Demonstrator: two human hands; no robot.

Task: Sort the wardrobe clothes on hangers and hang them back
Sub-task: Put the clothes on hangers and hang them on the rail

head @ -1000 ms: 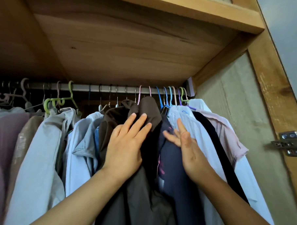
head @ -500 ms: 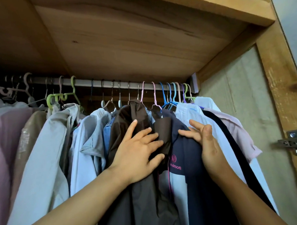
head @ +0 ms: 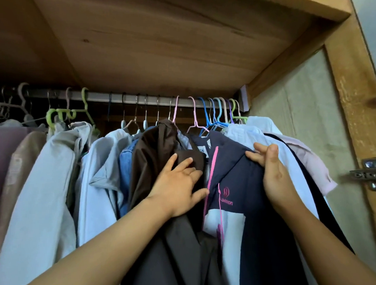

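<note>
Left hand (head: 180, 185) lies flat, fingers spread, pressing the brown garment (head: 153, 152) aside, while right hand (head: 272, 175) pinches the navy jacket (head: 238, 170) shoulder under the rail (head: 137, 98).

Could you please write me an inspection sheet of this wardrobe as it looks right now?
Surface: metal rail under a wooden shelf, crowded with hangers.
Job's things: brown jacket and navy jacket with pink zip, parted from each other; pale shirts on both sides.
Clutter: empty green hanger on the rail.
Hands: left hand pressed flat on the brown jacket; right hand pinching the navy jacket's shoulder.
Cables: nothing seen.
Surroundings: metal hinge on the door frame at the right.
</note>
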